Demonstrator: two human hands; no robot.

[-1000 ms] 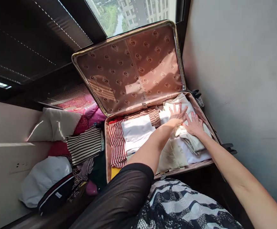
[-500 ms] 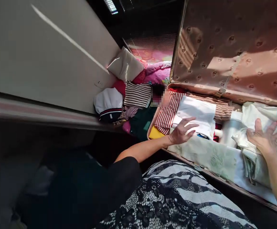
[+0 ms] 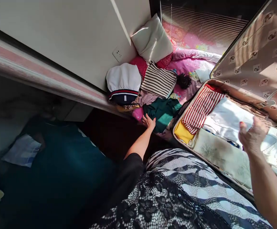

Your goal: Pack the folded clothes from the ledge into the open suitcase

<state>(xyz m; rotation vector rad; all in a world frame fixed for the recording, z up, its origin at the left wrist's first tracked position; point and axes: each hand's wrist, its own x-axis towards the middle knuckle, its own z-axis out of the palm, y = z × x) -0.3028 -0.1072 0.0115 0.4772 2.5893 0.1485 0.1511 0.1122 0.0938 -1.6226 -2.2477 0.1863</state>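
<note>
My left hand (image 3: 149, 121) reaches to the near left edge of a dark green garment (image 3: 163, 111), its fingers spread and touching the cloth. Over the open suitcase (image 3: 213, 159), my right hand (image 3: 253, 133) is held with thumb and fingers apart, slightly blurred, above or against the right end of a folded white garment (image 3: 224, 117). Left of that lies a red-and-white striped garment (image 3: 200, 106), with a yellow cloth (image 3: 183, 133) below it. A pale green patterned cloth (image 3: 215, 149) lies along the suitcase's near side.
Beside the green garment are a black-and-white striped cloth (image 3: 159, 79), a white cap-like item with a navy band (image 3: 124, 79) and a grey cushion (image 3: 152, 38), on pink bedding (image 3: 193, 58). The suitcase lid (image 3: 250, 60) stands raised at the right. A wall (image 3: 64, 41) runs along the left.
My left hand has moved from over the white garment in the suitcase to the green garment. My right hand has moved left, off the pale bundled cloth. The view has turned left.
</note>
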